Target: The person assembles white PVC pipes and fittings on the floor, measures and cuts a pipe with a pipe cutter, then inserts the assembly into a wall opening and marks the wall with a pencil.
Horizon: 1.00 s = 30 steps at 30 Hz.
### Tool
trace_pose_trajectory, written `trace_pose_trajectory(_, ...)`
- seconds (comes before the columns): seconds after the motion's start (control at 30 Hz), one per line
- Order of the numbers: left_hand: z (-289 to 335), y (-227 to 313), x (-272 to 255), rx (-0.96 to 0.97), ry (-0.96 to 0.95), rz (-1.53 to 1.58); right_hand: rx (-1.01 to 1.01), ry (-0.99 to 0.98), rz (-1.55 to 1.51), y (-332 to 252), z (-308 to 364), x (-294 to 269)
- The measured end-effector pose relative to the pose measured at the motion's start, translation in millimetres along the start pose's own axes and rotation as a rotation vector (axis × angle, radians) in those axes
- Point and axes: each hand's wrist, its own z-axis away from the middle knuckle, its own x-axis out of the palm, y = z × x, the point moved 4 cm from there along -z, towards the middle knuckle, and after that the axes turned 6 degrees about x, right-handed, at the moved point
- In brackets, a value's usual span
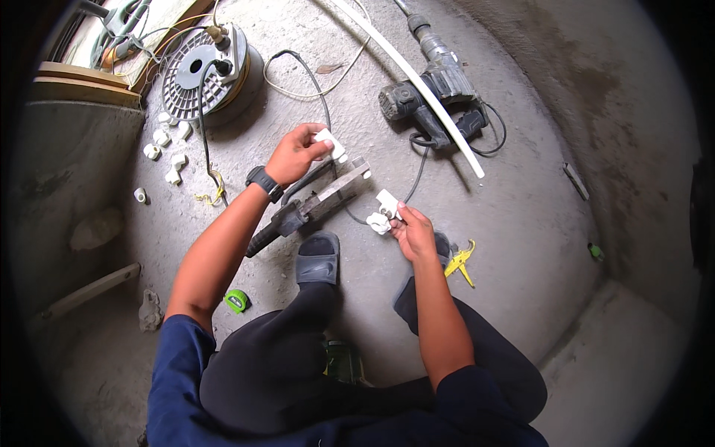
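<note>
My left hand (296,158) is closed around a short white plastic pipe fitting (328,144), held just above a pipe welding iron (333,195). The iron lies on the floor with a flat metal plate, a black handle and a small white tip at its end. In my right hand (414,234), thumb and fingers grip a white pipe fitting (387,200) to the right of the iron. Against that fitting sits a lumpy white piece (378,223) whose kind I cannot make out. The two held fittings are apart.
Several white fittings (161,137) lie at the left, near a cable reel (195,74). A rotary hammer (439,82) rests at the far right under a long white pipe (417,83). Yellow pipe cutters (461,264) and a green tape measure (237,300) lie near my feet. Cables cross the floor.
</note>
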Motion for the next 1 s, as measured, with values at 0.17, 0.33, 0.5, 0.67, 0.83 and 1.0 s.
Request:
trace_pose_trajectory(0.17,-24.3,-22.9,11.5,-0.089,0.0,-0.031,-0.094,-0.075,-0.216,20.1,-14.5,13.4)
trace_pose_trajectory(0.33,-30.3,-30.6,13.2,-0.22,-0.005,-0.013,-0.175,-0.166,-0.199,20.6,-26.7,30.8)
trace_pose_trajectory(0.5,-33.3,-30.4,16.7,-0.221,-0.015,-0.043,-0.223,-0.211,-0.13,17.1,-30.1,31.2)
trace_pose_trajectory(0.67,-39.6,-30.5,18.7,-0.18,-0.016,-0.086,-0.266,-0.219,-0.074,14.0,-28.3,35.6)
trace_pose_trajectory(0.83,-37.5,-31.1,17.3,-0.184,-0.033,-0.059,-0.276,-0.192,-0.03,15.9,-25.1,39.4)
trace_pose_trajectory(1.0,-39.4,-25.0,17.9,-0.196,-0.063,-0.124,-0.348,-0.104,0.274,13.6,-27.7,36.7)
